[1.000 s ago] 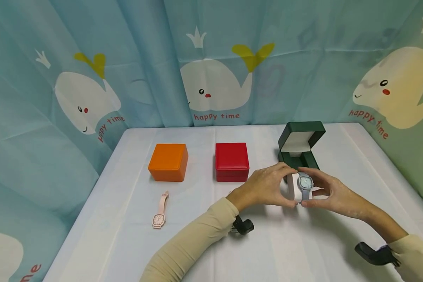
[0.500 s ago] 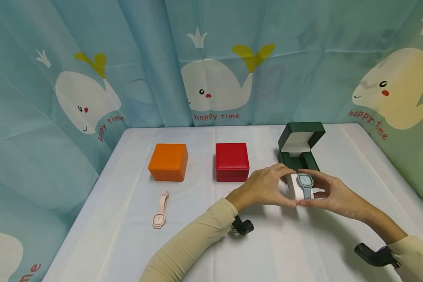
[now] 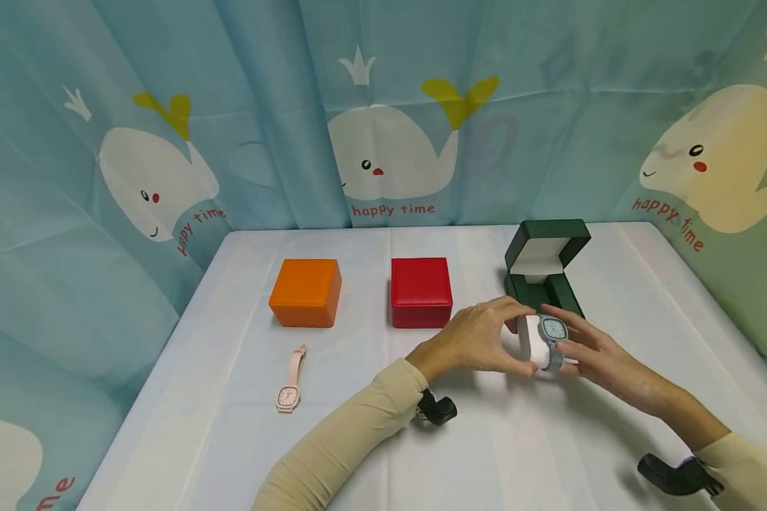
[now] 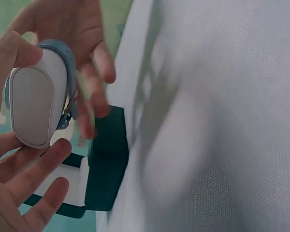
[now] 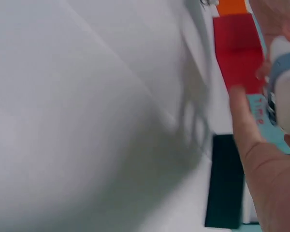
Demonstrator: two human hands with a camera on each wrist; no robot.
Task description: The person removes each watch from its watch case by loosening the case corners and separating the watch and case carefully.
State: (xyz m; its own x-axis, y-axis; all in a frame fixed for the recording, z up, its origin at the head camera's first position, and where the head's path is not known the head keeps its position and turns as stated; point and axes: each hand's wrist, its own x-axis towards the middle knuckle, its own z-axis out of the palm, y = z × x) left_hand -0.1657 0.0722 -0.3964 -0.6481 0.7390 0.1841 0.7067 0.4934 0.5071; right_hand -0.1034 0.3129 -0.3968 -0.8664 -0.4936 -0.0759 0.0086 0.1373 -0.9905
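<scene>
A watch (image 3: 555, 328) with a light blue strap is wrapped around a white watch pillow (image 3: 533, 341). My left hand (image 3: 486, 337) holds the pillow by its ends between thumb and fingers, above the table. In the left wrist view, the pillow's flat oval end (image 4: 33, 106) and the strap's buckle show. Close by on the right, my right hand (image 3: 620, 369) has its fingers spread beside the watch; one finger (image 5: 244, 116) stretches out straight in the right wrist view. Just behind both hands stands an open green watch box (image 3: 547, 228), its lid raised.
A closed red box (image 3: 420, 291) and a closed orange box (image 3: 305, 292) stand left of the green one. In front of the orange box lies a pink watch (image 3: 289, 397). A whale-print curtain (image 3: 262, 142) hangs around the white table (image 3: 243, 454).
The right hand has loosened its hold on the pillow and spread its fingers, drawing slightly downward. The left hand keeps the pillow in nearly the same place.
</scene>
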